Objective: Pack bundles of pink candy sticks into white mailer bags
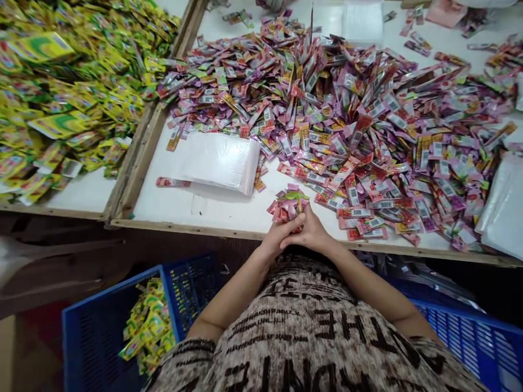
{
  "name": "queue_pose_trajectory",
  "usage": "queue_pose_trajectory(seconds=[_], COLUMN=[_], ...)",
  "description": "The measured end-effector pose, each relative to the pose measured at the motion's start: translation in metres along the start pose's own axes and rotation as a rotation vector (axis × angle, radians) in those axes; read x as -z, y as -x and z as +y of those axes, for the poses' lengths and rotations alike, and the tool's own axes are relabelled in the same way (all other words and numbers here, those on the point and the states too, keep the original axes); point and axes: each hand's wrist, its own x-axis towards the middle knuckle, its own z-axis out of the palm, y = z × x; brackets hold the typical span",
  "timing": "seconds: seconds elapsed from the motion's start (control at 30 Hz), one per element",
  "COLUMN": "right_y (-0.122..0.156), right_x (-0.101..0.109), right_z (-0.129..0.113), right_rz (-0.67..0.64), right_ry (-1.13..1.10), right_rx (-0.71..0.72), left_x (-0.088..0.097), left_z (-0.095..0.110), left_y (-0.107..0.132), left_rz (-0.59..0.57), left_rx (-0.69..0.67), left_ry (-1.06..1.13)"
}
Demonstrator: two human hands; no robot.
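Note:
Both hands meet at the table's front edge around a bunch of small candy sachets (289,202), pink, red and green, whose ends stick up. My left hand (281,233) closes on the bunch from the left, and my right hand (312,230) wraps it from the right. The lower part of the bunch is hidden by my fingers. Just beyond lies a large heap of similar sachets (327,120) in pink, purple and orange. Left of my hands rests a stack of clear plastic bags (218,163), with a single sachet (172,182) by its lower left corner.
A wooden strip (143,147) divides this white table from a pile of yellow-green packets (81,81). More clear bags (504,204) lie at the right, others (363,22) at the back. Below stand a blue crate (110,288) with yellow packets and another blue crate (469,337).

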Motion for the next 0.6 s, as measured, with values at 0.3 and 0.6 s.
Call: queue_pose_trajectory(seconds=[0.3, 0.6], right_y=[-0.005, -0.008], right_x=[0.033, 0.040], right_z=[0.011, 0.023], right_rz=[-0.007, 0.267], right_ry=[-0.074, -0.319], right_rx=[0.082, -0.066], left_x=[0.001, 0.076], left_z=[-0.005, 0.105], left_y=[0.011, -0.071], left_rz=[-0.249, 0.299], left_rx=[0.138, -0.511], left_ry=[0.019, -1.130])
